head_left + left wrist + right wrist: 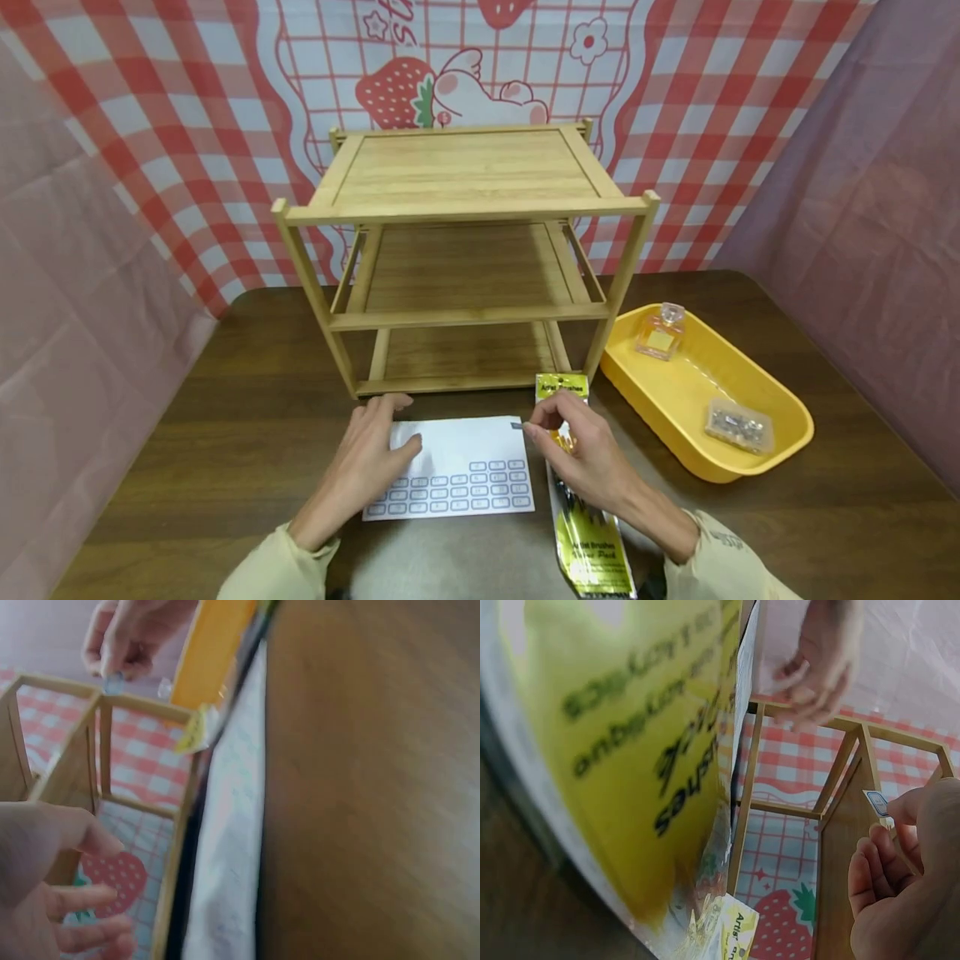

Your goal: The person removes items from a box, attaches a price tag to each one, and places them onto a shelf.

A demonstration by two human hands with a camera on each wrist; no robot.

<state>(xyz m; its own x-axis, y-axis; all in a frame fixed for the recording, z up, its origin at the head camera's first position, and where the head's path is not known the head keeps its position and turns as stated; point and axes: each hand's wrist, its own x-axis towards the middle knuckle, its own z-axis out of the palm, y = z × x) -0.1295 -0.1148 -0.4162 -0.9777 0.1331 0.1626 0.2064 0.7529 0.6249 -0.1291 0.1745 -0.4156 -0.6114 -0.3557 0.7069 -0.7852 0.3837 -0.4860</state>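
Note:
My right hand pinches a small blue-bordered sticker label between thumb and index finger. It is above the top right corner of a white label sheet, whose lower part carries rows of blue-framed labels. My left hand lies over the sheet's left side, thumb and fingers spread and holding nothing; whether it presses on the paper cannot be told. Under my right hand and forearm lies a yellow, clear-fronted pack of artist brushes, partly covered by them. The left wrist view is blurred.
A three-tier wooden shelf stands behind the sheet. To its right, a yellow tray holds a perfume bottle and a clear box of small metal pieces. A red-checked cloth hangs behind the dark wooden table.

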